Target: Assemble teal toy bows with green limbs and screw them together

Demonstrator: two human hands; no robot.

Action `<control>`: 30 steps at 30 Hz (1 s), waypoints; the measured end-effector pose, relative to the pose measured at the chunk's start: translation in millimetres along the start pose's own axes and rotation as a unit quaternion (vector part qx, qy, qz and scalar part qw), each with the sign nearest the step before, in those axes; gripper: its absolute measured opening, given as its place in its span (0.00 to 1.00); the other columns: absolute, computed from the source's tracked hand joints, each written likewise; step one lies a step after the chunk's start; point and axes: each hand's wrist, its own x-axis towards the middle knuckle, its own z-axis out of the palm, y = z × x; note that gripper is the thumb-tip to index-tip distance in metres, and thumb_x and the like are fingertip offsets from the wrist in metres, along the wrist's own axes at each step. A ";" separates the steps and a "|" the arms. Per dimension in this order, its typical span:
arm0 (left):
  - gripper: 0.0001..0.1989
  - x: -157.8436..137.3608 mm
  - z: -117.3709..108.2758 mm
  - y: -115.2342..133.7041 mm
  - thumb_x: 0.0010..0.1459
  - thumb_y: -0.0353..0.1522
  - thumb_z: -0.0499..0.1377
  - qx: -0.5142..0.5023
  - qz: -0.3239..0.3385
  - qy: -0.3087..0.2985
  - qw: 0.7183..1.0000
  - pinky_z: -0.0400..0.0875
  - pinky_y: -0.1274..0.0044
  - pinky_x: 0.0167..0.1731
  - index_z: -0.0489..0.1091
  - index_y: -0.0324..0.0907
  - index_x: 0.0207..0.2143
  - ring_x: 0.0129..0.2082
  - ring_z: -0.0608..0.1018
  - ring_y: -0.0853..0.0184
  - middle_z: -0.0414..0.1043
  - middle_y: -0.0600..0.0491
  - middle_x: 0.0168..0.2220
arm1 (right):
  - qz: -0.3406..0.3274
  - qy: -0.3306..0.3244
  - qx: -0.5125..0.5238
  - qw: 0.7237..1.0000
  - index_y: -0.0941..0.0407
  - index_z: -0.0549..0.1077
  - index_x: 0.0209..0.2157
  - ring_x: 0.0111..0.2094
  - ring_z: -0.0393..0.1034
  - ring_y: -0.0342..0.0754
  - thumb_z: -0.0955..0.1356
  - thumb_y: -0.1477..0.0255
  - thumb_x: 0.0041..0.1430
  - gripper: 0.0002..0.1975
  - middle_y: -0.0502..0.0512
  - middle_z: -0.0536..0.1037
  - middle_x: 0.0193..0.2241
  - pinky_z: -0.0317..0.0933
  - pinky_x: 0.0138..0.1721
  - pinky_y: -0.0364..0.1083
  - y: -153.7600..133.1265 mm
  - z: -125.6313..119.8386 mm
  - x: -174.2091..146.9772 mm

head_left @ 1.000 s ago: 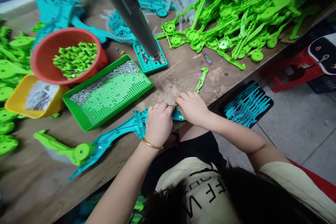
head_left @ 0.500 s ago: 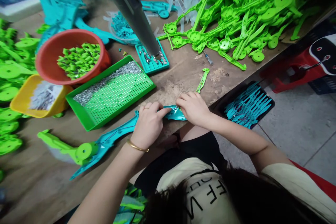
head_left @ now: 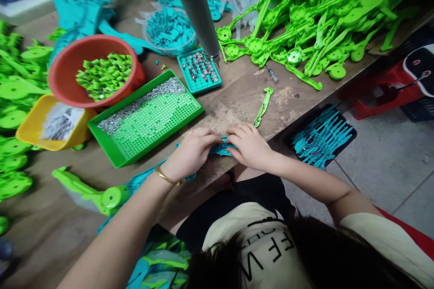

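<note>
Both my hands work at the table's near edge on a turquoise plastic piece (head_left: 223, 146), whose ends are covered by my fingers. My left hand (head_left: 194, 152), with a bracelet at the wrist, is closed on its left side, thumb on top. Facing it, my right hand (head_left: 250, 145) grips the right side with bent fingers. Past my left forearm lies a long turquoise part, joined to a lime-green arm with a round disc (head_left: 111, 198); the forearm hides some of it. A small lime-green strip (head_left: 263, 107) rests just beyond my right hand.
A green perforated tray (head_left: 149, 144) of small metal pieces, a red bowl (head_left: 56, 76), a yellow container (head_left: 25, 131) and a turquoise tray (head_left: 203, 85) stand beyond. A grey pole-like tool (head_left: 200, 18) hangs over the table. Lime-green parts (head_left: 305, 22) pile up at right.
The grey tool has swung right, uncovering more of the turquoise tray. My left wrist has shifted left, covering more of the long part. The turquoise piece between my hands shows a different, darker-detailed face.
</note>
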 end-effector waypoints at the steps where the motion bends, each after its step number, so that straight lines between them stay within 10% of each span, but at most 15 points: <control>1: 0.19 0.4 -0.9 -0.2 0.58 0.24 0.47 0.008 0.009 -0.005 1.000 0.68 0.71 0.41 0.76 0.41 0.42 0.39 0.73 0.63 0.72 0.49 0.36 | -0.003 -0.001 0.002 1.000 0.57 0.74 0.44 0.53 0.64 0.55 0.65 0.67 0.64 0.12 0.59 0.74 0.51 0.52 0.60 0.57 1.0 -0.2 -0.1; 12: 0.19 -0.9 1.4 -18.0 0.59 0.23 0.47 0.008 0.091 -0.013 0.996 0.67 0.73 0.39 0.77 0.43 0.41 0.37 0.73 0.65 0.71 0.49 0.35 | -0.048 -0.010 -0.003 0.999 0.56 0.75 0.45 0.55 0.64 0.55 0.66 0.51 0.58 0.24 0.61 0.74 0.51 0.48 0.63 0.60 9.6 3.2 -2.2; 30: 0.20 8.8 0.7 -40.5 0.58 0.22 0.50 0.078 0.183 -0.057 0.978 0.63 0.71 0.41 0.76 0.46 0.46 0.39 0.70 0.63 0.69 0.49 0.39 | -0.056 -0.033 -0.061 0.996 0.56 0.75 0.45 0.56 0.62 0.58 0.66 0.55 0.61 0.21 0.57 0.75 0.51 0.46 0.63 0.63 -1.8 2.6 -4.4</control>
